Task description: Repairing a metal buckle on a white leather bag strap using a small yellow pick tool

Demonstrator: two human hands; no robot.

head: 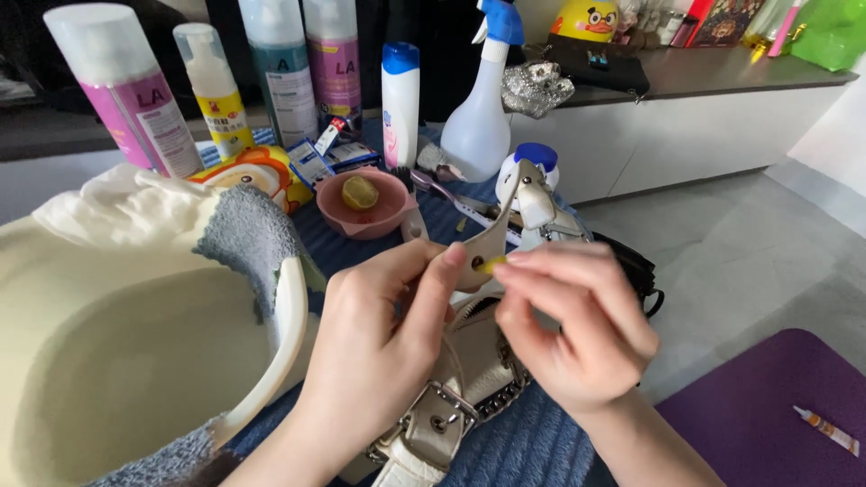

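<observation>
Left hand (379, 334) pinches a cream strap (492, 236) between thumb and fingers, grip closed on it near a round hole. Right hand (577, 329) meets it from the other side, fingertips (510, 271) closed on a small yellow bit (492, 264) pressed against the strap; what the bit is cannot be told. Strap rises from a cream bag (451, 397) with metal buckle and chain trim, lying on a blue ribbed cloth (532, 446) on the desk, directly under both hands. Left of the hands: a large cream basin (280, 334) with a grey towel (248, 234) draped over its rim. Behind: pink bowl (365, 203) holding a yellowish lump, white bottle with blue cap (400, 104), spray bottle (483, 108), several tall foam cans (122, 90). Lower right, well apart: purple mat (776, 406) on the floor with a small tube (825, 430) on it.
</observation>
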